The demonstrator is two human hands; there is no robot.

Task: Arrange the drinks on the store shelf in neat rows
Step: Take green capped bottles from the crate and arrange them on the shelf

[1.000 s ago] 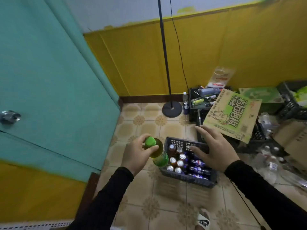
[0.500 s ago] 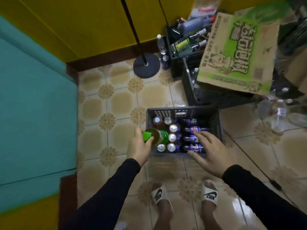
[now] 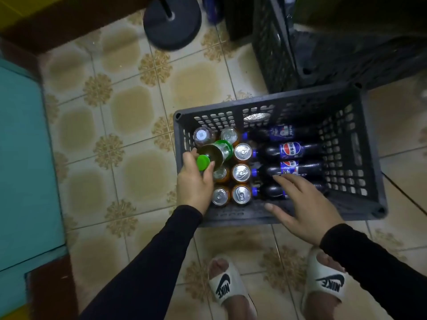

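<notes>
Gripping a green-capped bottle [image 3: 215, 153] by its neck, the left hand [image 3: 195, 183] holds it tilted over the left end of a dark plastic crate [image 3: 369, 204] that sits on the tiled floor [image 3: 129, 116]. The bottle is clear with a pale yellowish drink inside and a green label band round its body; its bright green cap points toward the near left, between thumb and curled fingers. The right hand [image 3: 305, 209] is open, fingers spread and fairly straight, reaching over the crate's near wall with fingertips above the nearest of the cola bottles [image 3: 288, 150].

Inside the crate, the left part holds upright cans [image 3: 241, 173] with silver tops and orange sides, standing in two rows touching one another. At the far left corner stands a bottle with a white cap [image 3: 201, 135], just beside the held bottle. The right part of the filled area holds the dark cola bottles lying on their sides, blue caps toward the cans, with red, white and blue labels; four can be made out, stacked side by side from far to near. The right end of the crate shows only its perforated walls.

Both arms wear black sleeves [image 3: 147, 269]. At the near edge two feet in white slides [image 3: 227, 287] with a black logo stand on the floor. A round black stand base [image 3: 172, 26] sits at the far side, a second dark crate [image 3: 277, 49] to the far right, and a teal panel [image 3: 20, 158] runs along the left.
</notes>
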